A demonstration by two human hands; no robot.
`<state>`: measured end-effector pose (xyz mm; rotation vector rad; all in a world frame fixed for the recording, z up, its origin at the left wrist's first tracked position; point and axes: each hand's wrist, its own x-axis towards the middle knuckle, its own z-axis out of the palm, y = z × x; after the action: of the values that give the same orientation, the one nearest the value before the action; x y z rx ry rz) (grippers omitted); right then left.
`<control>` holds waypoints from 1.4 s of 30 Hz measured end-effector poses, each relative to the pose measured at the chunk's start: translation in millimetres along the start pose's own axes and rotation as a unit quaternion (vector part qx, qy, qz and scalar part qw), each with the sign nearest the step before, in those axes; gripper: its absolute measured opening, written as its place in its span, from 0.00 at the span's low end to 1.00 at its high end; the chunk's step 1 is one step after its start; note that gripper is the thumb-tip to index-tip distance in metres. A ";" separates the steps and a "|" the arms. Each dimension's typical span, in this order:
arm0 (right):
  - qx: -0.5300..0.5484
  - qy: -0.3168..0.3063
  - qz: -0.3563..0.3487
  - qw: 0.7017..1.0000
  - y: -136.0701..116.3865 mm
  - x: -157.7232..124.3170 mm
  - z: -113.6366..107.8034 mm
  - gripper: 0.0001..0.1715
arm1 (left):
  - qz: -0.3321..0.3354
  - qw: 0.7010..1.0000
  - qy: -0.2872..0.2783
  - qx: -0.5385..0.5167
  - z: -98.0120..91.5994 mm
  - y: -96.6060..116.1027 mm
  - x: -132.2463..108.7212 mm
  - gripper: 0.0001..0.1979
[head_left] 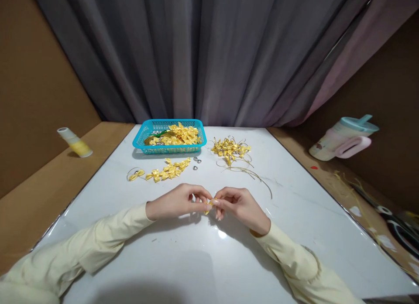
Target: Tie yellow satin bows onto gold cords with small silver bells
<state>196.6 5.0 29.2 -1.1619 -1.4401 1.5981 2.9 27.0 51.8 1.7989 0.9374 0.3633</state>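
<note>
My left hand (188,201) and my right hand (238,206) meet above the middle of the white table. Between their fingertips is a small yellow ribbon bow (207,208), partly hidden by the fingers. Both hands are closed in a pinch on it. Beyond the left hand lies a row of yellow ribbon bows (169,169), with one bow on a cord loop (136,175) at its left end. Several small silvery heart-like pieces (195,168) sit by the row. Beyond the right hand is a pile of yellow bows with thin gold cords (231,149).
A blue plastic basket (137,142) holding more yellow bows stands at the back of the white table (157,260). Left is a yellow-and-white cylinder (75,142). To the right are a lidded cup with a pink handle (343,139) and dark-handled scissors (401,234). A curtain (216,55) hangs behind.
</note>
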 end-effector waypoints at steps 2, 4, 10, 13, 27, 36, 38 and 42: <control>0.010 0.017 -0.010 1.000 -1.2 0.1 0.4 0.16 | 0.012 0.999 0.022 0.033 -0.2 0.1 -2.5 0.18; 0.018 0.030 -0.019 0.999 -3.3 0.0 1.0 0.16 | 0.014 0.997 0.056 0.058 2.6 -1.1 -5.6 0.20; 0.013 0.032 -0.030 0.999 -1.3 1.1 6.2 0.17 | 0.040 0.983 0.168 0.065 20.5 -16.6 -14.0 0.11; 0.008 0.024 -0.019 0.999 5.5 4.1 7.0 0.17 | 0.031 0.987 0.155 0.012 23.8 -29.6 -15.1 0.13; 0.026 -0.069 0.072 0.995 2.9 9.7 -4.9 0.18 | -0.018 0.992 0.003 -0.128 21.2 -35.9 -11.0 0.14; -0.083 -0.037 0.029 0.995 -10.6 11.7 -5.6 0.21 | -0.041 0.982 -0.029 -0.182 21.8 -26.7 9.9 0.10; -0.119 0.026 0.017 0.992 -10.4 9.7 -5.3 0.23 | -0.058 0.973 0.026 -0.220 24.8 -26.7 13.6 0.10; -0.181 0.041 0.029 0.982 -0.9 4.5 -0.3 0.22 | -0.070 0.954 0.148 -0.253 30.7 -28.5 18.7 0.12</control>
<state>195.2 9.3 29.4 -1.4691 -1.7019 1.3402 22.2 25.5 10.2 1.2226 1.0565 0.7263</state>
